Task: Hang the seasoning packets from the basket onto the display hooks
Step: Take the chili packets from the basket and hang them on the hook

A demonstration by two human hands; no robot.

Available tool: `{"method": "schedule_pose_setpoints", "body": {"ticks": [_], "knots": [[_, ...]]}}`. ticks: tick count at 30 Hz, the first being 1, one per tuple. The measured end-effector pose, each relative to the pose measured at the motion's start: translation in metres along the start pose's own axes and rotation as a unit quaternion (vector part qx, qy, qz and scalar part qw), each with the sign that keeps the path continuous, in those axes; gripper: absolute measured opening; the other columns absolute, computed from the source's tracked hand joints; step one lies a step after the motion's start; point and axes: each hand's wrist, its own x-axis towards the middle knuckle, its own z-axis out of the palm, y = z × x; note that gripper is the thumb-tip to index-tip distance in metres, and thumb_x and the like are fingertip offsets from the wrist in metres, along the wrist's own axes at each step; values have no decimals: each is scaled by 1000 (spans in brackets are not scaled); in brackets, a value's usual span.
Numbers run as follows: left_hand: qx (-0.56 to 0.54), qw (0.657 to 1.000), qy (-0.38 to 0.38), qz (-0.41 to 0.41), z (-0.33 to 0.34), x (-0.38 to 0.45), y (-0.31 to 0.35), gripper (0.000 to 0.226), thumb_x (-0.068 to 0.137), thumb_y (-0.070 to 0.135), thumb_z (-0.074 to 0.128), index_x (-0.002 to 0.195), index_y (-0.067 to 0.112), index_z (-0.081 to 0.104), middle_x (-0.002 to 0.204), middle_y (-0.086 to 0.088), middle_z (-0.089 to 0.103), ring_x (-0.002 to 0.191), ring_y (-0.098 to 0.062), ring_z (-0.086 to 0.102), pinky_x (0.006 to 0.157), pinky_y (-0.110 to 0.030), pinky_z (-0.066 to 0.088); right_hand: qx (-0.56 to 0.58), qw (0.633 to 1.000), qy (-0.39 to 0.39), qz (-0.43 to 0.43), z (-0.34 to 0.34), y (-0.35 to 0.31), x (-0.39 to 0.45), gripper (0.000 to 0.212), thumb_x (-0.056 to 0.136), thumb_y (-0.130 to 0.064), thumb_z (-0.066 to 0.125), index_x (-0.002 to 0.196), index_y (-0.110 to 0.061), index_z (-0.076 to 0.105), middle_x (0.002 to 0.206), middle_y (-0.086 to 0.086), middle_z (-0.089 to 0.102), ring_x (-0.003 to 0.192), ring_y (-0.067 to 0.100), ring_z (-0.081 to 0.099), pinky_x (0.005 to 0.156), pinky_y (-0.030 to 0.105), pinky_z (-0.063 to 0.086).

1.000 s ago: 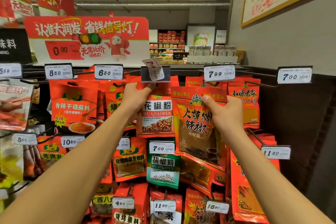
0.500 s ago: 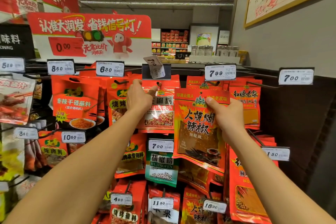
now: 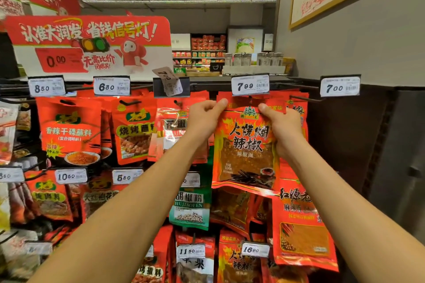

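The chili packet (image 3: 246, 145), a red pouch with flame art and a clear window of flakes, hangs upright in front of the rack just under the 7.99 price tag (image 3: 250, 85), held up by both hands at its top edge; the left hand (image 3: 202, 119) pinches the upper left corner with thumb and curled fingers, and the right hand (image 3: 281, 128) grips the upper right corner and side, fingers wrapped behind the pouch; whether its hole is on the display hook (image 3: 250, 98) behind the tag cannot be told, since the tag covers that spot; more red packets hang directly behind it, and to its right a neighbouring stack sits below an empty-looking hook arm leading to the 7.00 price tag (image 3: 340, 87); just left of the left hand hangs a huajiao powder packet (image 3: 171, 131) with a shiny wrinkled front, beneath a dark tag holder (image 3: 171, 87) carrying a crooked loose label; farther left hang a barbecue dip packet (image 3: 133, 131) under the 6.30 tag (image 3: 112, 87) and a spicy dry dip packet (image 3: 69, 131) under the 8.50 tag (image 3: 46, 88); below, a green hujiao powder packet (image 3: 189, 209) hangs between the forearms; above the rack stands a red promotional sign (image 3: 92, 43), and glass shaker jars (image 3: 253, 59) line the top shelf to the right.
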Motion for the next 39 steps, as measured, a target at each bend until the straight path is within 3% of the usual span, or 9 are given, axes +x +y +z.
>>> {"method": "schedule_pose_setpoints", "body": {"ticks": [3,10,14,18,22,28,31,36,39], "knots": [[5,999,40,3,15,2,3,29,100,29,61,75,16,68,79,-11,71,77,-27,70,79,-49,59,-9,1000,6,-1,-4,-4,11,15,87,-20,78,93,-11,68,84,11,78,77,30,77,77,55,62],[44,992,121,-9,24,10,0,38,97,34,63,88,-3,69,91,-25,71,75,-31,65,84,-53,56,-55,998,3,-10,2,-5,24,25,77,-31,86,74,-16,66,83,15,77,82,41,75,77,62,60],[54,988,142,-27,29,20,-6,33,93,31,68,71,6,69,67,-7,61,63,-20,56,77,-46,58,-82,996,28,-8,2,-2,35,27,76,-36,85,73,-18,65,66,5,71,63,34,66,55,45,52],[44,988,136,-59,32,25,-18,25,94,30,68,79,10,69,72,-10,62,67,-23,59,88,-53,58,-93,995,-3,30,0,6,38,28,81,-34,82,70,-21,60,48,-11,61,51,17,53,41,25,40],[38,992,113,-50,34,26,-32,34,97,34,64,69,15,59,68,-8,53,62,-20,50,68,-33,52,-106,994,3,-22,-16,23,44,33,87,-39,76,70,-22,54,69,-9,67,72,18,63,66,35,50],[44,992,114,-42,43,41,-56,35,99,29,63,66,15,62,53,5,58,50,-11,53,53,-24,44,-161,984,4,-75,-18,56,73,44,92,-38,69,62,-29,39,57,-16,39,65,12,41,65,33,32],[64,987,141,-39,51,68,-63,30,97,27,64,77,5,69,69,-6,64,66,-20,59,70,-39,55,-203,977,12,-65,-11,65,104,42,91,-43,69,65,-30,38,69,-13,39,76,15,42,70,32,32],[108,974,198,-37,69,125,-86,20,96,23,64,78,16,61,81,-10,62,79,-25,60,76,-34,50,-277,956,40,-92,-1,89,159,40,93,-48,65,66,-23,49,68,-7,47,76,21,48,66,37,31],[129,960,238,-73,77,153,-96,28,95,26,67,118,10,69,122,-10,68,114,-30,64,98,-28,48,-296,952,47,-65,7,100,190,47,95,-48,65,115,-6,71,119,10,71,115,33,62,93,39,45]]}}
